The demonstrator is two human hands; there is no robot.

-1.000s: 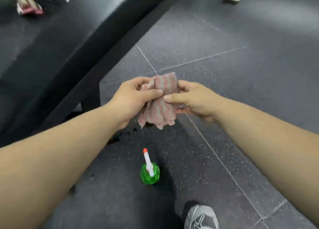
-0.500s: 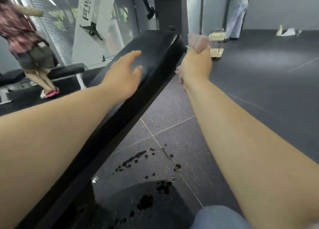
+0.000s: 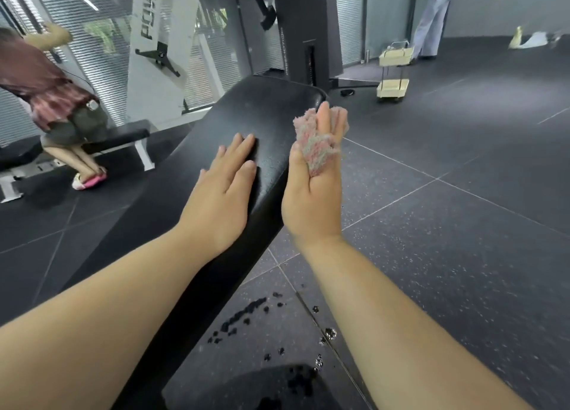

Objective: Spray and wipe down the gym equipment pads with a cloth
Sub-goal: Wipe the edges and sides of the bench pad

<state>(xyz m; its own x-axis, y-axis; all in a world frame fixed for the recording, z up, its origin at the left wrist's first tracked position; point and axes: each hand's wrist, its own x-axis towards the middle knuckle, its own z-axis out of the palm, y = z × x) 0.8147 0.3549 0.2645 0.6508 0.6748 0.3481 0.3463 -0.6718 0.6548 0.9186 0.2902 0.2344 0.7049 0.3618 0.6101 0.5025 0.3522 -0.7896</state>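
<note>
Obs: left hand (image 3: 225,193) flat on bench pad (image 3: 265,110), grip wide. The right hand (image 3: 311,202) loosely pinches cloth (image 3: 314,150) at the pad's right edge. Risk: slack pinch, cloth drops.

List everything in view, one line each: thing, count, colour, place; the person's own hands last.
padded black vinyl bench pad: one, black, slanting up the centre.
fluffy pink-and-grey cloth: one, pink and grey, beside the pad's right edge.
speckled rubber floor tiles: many, dark grey, all around.
wet spots: many, dark, floor under the pad.
cream two-shelf trolley: one, cream, far right of centre.
flat bench with white legs: one, black, left.
bystander in dark red top: one, left.
person in pale trousers: one, far back.
left hand: one, flat on the pad.
right hand: one, holding the cloth.
</note>
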